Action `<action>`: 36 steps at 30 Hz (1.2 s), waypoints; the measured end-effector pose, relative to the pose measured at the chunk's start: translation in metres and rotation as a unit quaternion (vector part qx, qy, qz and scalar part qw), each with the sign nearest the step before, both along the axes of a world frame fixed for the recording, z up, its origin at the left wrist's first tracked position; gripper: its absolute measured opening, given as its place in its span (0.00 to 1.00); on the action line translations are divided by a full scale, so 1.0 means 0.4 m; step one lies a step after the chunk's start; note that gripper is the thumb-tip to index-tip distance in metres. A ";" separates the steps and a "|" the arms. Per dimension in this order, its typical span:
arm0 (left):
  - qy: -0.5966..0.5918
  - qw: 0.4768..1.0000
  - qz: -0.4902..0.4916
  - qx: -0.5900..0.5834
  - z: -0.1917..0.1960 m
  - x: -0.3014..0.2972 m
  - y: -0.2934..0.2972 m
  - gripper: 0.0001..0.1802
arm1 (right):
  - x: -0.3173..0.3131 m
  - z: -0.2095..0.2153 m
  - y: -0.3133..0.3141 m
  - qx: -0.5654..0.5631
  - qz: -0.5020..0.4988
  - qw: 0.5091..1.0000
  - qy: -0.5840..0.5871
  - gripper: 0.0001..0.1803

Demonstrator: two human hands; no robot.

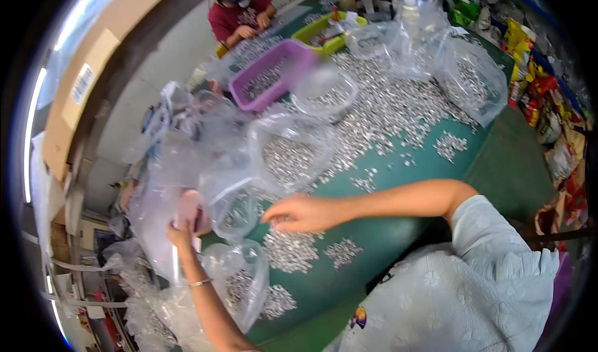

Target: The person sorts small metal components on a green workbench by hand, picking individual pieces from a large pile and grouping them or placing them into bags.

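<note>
Left hand (182,230) gripping a clear plastic bag (163,215) at the green bench (398,227) edge, right hand (299,214) fingers loosely curled, seemingly pinching small silver metal pieces (289,249) heaped just beneath it

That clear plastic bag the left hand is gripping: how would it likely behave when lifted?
The clear plastic bag looks thin and crumpled, so probably floppy, sagging around the left hand. It seems nearly empty where held, so likely light. Nearby bags holding small silver parts bulge, so a filled one would probably hang heavy.
</note>
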State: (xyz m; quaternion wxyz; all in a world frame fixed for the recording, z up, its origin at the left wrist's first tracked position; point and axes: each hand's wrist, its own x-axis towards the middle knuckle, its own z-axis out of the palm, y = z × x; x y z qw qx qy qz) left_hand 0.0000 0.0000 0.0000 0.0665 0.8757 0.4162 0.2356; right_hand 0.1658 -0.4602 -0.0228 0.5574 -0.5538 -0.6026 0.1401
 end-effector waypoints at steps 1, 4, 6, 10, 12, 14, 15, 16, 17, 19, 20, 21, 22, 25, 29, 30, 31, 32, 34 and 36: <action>0.013 1.000 0.002 -0.015 -0.034 -0.014 -0.026 0.35 | -0.012 -0.012 -0.025 -0.015 0.002 1.000 0.013 0.13; -0.314 0.900 -0.096 -0.288 0.052 0.072 -0.431 0.31 | 0.083 -0.085 -0.305 -0.148 -0.208 0.967 -0.002 0.12; -0.246 0.928 -0.213 -0.181 0.090 0.043 -0.644 0.31 | 0.129 -0.102 -0.416 -0.223 -0.306 0.919 -0.108 0.12; -0.080 0.904 -0.401 -0.126 0.006 0.023 -1.027 0.28 | 0.124 -0.173 -0.489 -0.225 -0.329 0.900 -0.176 0.13; -0.044 0.917 -0.356 -0.172 -0.108 0.022 -1.115 0.26 | 0.099 -0.187 -0.446 -0.187 -0.266 0.930 -0.173 0.19; -0.019 0.926 -0.331 -0.179 -0.193 0.043 -1.155 0.25 | 0.078 -0.187 -0.398 -0.184 -0.209 0.941 -0.192 0.26; -0.006 0.924 -0.339 -0.176 -0.213 0.063 -1.174 0.25 | 0.081 -0.193 -0.376 -0.181 -0.212 0.938 -0.206 0.26; -0.022 0.921 -0.339 -0.189 -0.221 0.084 -1.195 0.26 | 0.080 -0.209 -0.359 -0.181 -0.215 0.935 -0.218 0.26; -0.037 0.918 -0.340 -0.201 -0.226 0.114 -1.209 0.26 | 0.082 -0.226 -0.352 -0.181 -0.220 0.931 -0.229 0.27; -0.059 0.919 -0.339 -0.193 -0.240 0.163 -1.213 0.28 | 0.079 -0.249 -0.363 -0.211 -0.189 0.915 -0.288 0.26; -0.064 0.921 -0.342 -0.173 -0.250 0.189 -1.208 0.29 | 0.067 -0.255 -0.383 -0.213 -0.181 0.907 -0.315 0.25; -0.070 0.924 -0.343 -0.152 -0.261 0.212 -1.202 0.30 | 0.061 -0.257 -0.400 -0.212 -0.172 0.899 -0.344 0.24; -0.087 0.920 -0.345 -0.165 -0.280 0.229 -1.202 0.27 | 0.060 -0.245 -0.420 -0.213 -0.170 0.903 -0.332 0.23; -0.048 0.911 -0.380 -0.155 -0.291 0.225 -1.223 0.22 | 0.073 -0.213 -0.492 -0.215 -0.193 0.915 -0.281 0.20; -0.056 0.911 -0.356 -0.203 -0.281 0.166 -1.259 0.18 | 0.069 -0.218 -0.528 -0.192 -0.246 0.926 -0.213 0.17; -0.072 0.911 -0.346 -0.215 -0.283 0.162 -1.264 0.18 | 0.058 -0.204 -0.510 -0.192 -0.246 0.930 -0.196 0.17; -0.087 0.910 -0.334 -0.228 -0.287 0.159 -1.270 0.19 | 0.049 -0.199 -0.497 -0.193 -0.246 0.933 -0.178 0.16; -0.130 0.893 -0.302 -0.307 -0.291 0.161 -1.274 0.19 | 0.046 -0.204 -0.488 -0.207 -0.240 0.929 -0.189 0.16; -0.212 0.835 -0.227 -0.455 -0.295 0.166 -1.275 0.19 | 0.047 -0.217 -0.472 -0.234 -0.227 0.922 -0.211 0.15; -0.282 0.781 -0.173 -0.529 -0.293 0.154 -1.272 0.19 | 0.048 -0.214 -0.512 -0.225 -0.220 0.917 -0.244 0.16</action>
